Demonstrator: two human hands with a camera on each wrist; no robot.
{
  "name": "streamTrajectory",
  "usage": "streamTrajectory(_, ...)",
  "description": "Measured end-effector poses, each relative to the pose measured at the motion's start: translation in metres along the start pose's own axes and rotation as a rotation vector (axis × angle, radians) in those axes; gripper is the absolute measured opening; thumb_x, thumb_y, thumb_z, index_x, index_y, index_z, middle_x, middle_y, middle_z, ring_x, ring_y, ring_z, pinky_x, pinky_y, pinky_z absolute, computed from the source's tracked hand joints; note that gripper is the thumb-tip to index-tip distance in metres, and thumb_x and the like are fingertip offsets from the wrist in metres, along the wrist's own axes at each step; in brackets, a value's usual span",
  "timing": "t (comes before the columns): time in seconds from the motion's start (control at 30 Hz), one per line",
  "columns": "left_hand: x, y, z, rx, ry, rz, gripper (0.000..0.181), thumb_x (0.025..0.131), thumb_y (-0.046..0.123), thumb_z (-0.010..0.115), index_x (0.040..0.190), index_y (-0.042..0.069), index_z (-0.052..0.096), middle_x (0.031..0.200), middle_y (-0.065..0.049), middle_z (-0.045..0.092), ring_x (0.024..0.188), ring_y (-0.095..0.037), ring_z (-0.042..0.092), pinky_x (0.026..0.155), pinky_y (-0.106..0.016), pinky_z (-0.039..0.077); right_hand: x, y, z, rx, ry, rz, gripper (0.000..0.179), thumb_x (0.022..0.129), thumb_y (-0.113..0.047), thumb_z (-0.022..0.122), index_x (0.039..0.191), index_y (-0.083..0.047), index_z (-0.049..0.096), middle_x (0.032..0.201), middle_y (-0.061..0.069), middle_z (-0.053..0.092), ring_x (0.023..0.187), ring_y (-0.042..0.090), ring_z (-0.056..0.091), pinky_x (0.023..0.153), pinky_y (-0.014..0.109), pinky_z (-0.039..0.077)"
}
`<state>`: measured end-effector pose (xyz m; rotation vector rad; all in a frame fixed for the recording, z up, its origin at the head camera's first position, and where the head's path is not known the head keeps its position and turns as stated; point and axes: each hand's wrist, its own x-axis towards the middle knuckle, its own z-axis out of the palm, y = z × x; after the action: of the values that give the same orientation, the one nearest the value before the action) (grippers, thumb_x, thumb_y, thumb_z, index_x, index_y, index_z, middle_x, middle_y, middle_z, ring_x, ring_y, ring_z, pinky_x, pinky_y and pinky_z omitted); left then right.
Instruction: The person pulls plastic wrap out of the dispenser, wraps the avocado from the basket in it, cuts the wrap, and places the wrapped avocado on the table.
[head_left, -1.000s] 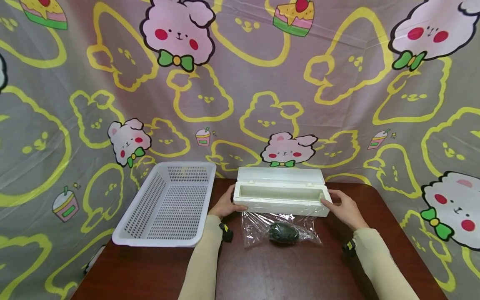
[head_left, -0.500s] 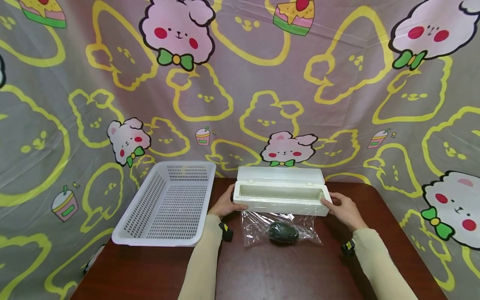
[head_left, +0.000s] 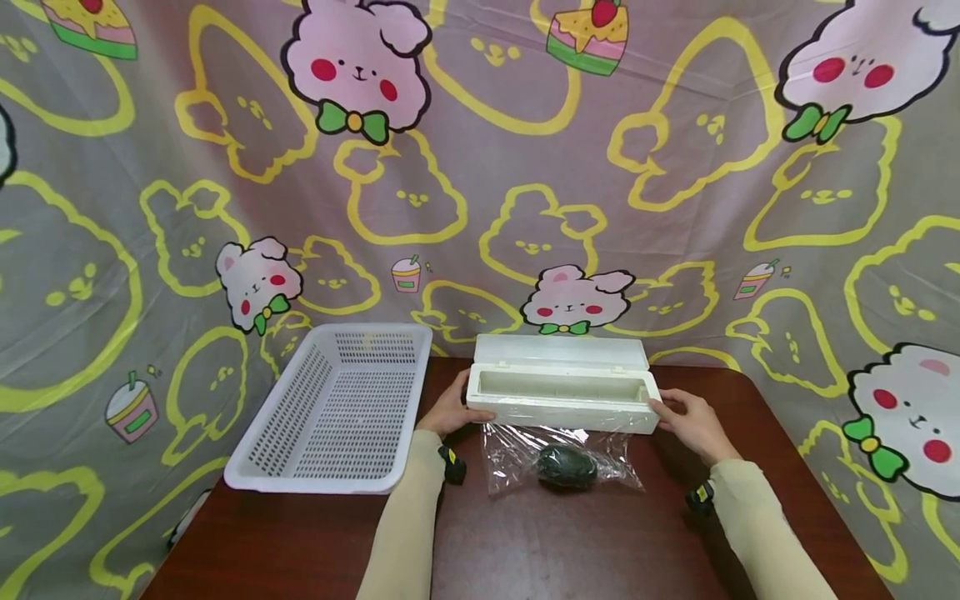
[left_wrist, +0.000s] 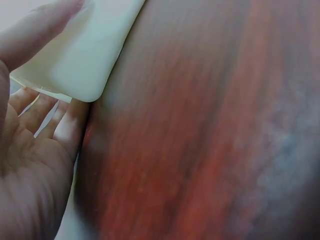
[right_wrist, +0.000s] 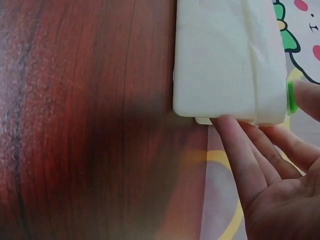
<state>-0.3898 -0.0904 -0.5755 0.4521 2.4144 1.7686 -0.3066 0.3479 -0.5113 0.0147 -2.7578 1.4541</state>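
Observation:
A long white cling film dispenser (head_left: 566,414) sits on the table with its lid (head_left: 562,352) raised at the back. Clear film (head_left: 510,458) hangs from its front and lies over a dark green oval thing, perhaps an avocado (head_left: 566,467). My left hand (head_left: 447,408) grips the dispenser's left end, thumb in front and fingers around the far side; the left wrist view shows this end close up. At the right end, my right hand (head_left: 693,425) holds the corner. In the right wrist view its thumb touches a small green piece (right_wrist: 292,97), and the fingertips meet the end face.
A white perforated plastic basket (head_left: 408,433) stands on the left of the dark wooden table (head_left: 570,550). Behind the table hangs a printed cloth (head_left: 465,167) with bunny drawings, close to the raised lid.
My right thumb has slid slightly outward, from the dispenser's inner corner to its right edge. The left hand, the film and the dark green thing have stayed put.

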Motion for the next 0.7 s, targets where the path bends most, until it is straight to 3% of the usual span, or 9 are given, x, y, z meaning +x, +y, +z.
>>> streamTrajectory(0.23, -0.001, 0.005, 0.0, 0.023, 0.021, -0.015, 0.103, 0.074, 0.008, 0.093, 0.158, 0.018, 0.036, 0.153, -0.018, 0.05, 0.129, -0.034, 0.056, 0.105, -0.048, 0.051, 0.0, -0.001, 0.001, -0.003, 0.006, 0.0, 0.054, 0.105, -0.023, 0.062, 0.141, 0.015, 0.051, 0.131, 0.037, 0.059, 0.103, 0.035, 0.073, 0.085, 0.042, 0.063)
streamTrajectory(0.37, -0.003, 0.012, 0.0, 0.008, 0.034, 0.002, 0.103, 0.073, 0.003, 0.092, 0.159, 0.014, 0.035, 0.152, -0.02, 0.05, 0.128, -0.036, 0.056, 0.105, -0.052, 0.051, 0.001, 0.0, 0.001, -0.001, 0.002, -0.002, 0.055, 0.106, -0.024, 0.061, 0.143, 0.015, 0.049, 0.131, 0.037, 0.058, 0.104, 0.037, 0.073, 0.087, 0.043, 0.062)
streamTrajectory(0.7, -0.007, 0.012, 0.003, 0.078, 0.036, 0.042, 0.105, 0.075, 0.009, 0.093, 0.161, 0.008, 0.033, 0.157, -0.019, 0.046, 0.136, -0.037, 0.052, 0.109, -0.051, 0.05, 0.001, 0.007, 0.001, 0.011, -0.023, 0.02, 0.063, 0.106, -0.032, 0.06, 0.146, 0.014, 0.045, 0.135, 0.037, 0.056, 0.109, 0.041, 0.071, 0.086, 0.04, 0.063)
